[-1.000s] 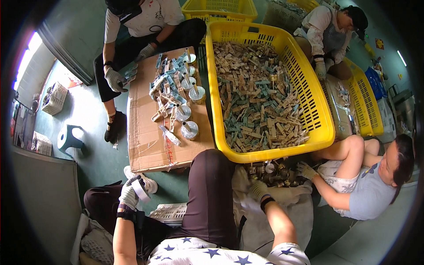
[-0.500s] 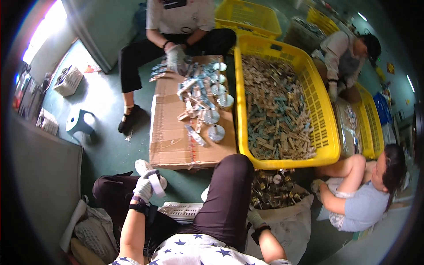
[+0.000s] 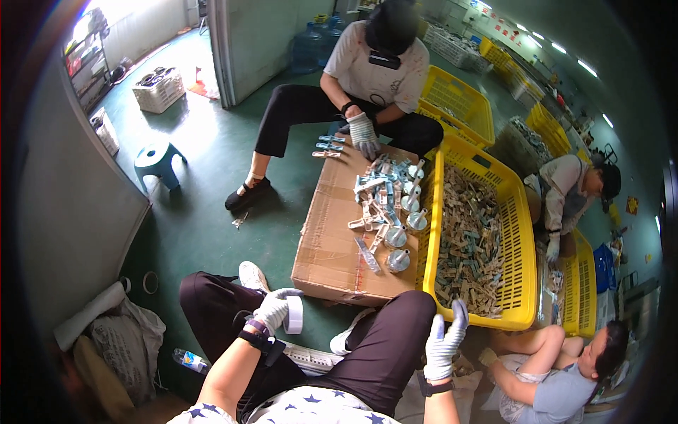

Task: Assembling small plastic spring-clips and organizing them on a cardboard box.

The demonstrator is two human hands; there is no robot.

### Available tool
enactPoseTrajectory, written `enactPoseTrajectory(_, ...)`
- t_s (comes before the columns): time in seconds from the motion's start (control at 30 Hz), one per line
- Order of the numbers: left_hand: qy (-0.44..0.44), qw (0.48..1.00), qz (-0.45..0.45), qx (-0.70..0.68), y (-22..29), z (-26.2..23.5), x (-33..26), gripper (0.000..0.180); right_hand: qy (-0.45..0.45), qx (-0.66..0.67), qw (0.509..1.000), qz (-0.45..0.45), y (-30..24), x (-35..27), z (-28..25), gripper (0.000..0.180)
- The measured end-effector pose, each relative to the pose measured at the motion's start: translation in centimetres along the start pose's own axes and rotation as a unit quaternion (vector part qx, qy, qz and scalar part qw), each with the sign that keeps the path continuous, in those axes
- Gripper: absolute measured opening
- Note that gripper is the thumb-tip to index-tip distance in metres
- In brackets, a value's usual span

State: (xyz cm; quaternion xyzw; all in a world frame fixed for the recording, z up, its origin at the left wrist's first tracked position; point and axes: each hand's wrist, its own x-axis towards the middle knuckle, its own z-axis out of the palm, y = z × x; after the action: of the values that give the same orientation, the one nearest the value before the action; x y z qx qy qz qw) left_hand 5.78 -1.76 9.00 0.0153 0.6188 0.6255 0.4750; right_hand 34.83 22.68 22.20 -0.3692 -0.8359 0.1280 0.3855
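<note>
My left hand (image 3: 270, 309), in a white knit glove, rests on my left knee and grips a white roll of tape (image 3: 294, 315). My right hand (image 3: 445, 343), also gloved, is lifted beside my right knee with its fingers spread and nothing in it. It hovers just off the near corner of a large yellow crate (image 3: 518, 233) filled with small grey-green parts (image 3: 470, 244). In front of my knees a flat cardboard box (image 3: 328, 237) carries several shiny metal clips and round pieces (image 3: 387, 201).
A person seated opposite lays a gloved hand (image 3: 364, 134) on the box's far end. Two more people sit at the right by other yellow crates (image 3: 459, 106). A blue stool (image 3: 159, 160), a white basket (image 3: 159, 89) and a sack (image 3: 127, 339) stand on the green floor at the left.
My right hand has come up from the bag below the crate and now shows spread fingers. The view has tilted up toward the person opposite. My left hand keeps the roll.
</note>
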Motion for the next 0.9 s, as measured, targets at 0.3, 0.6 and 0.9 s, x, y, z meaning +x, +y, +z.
enactPoseTrajectory(0.3,-0.015,1.0,-0.013,-0.012,-1.3,0.0,1.0,0.023,-0.117,0.167,0.975,-0.093,-10.3,2.5,8.6,0.039)
enactPoseTrajectory(0.6,-0.027,0.998,-0.03,-0.058,-2.8,-0.4,2.4,0.025,-0.37,0.077,0.926,-0.017,-7.2,1.9,16.4,0.051)
enactPoseTrajectory(0.9,-0.013,1.0,-0.003,0.022,-1.5,1.4,2.4,0.031,-0.441,-0.105,0.891,0.032,-2.2,6.0,23.1,0.042)
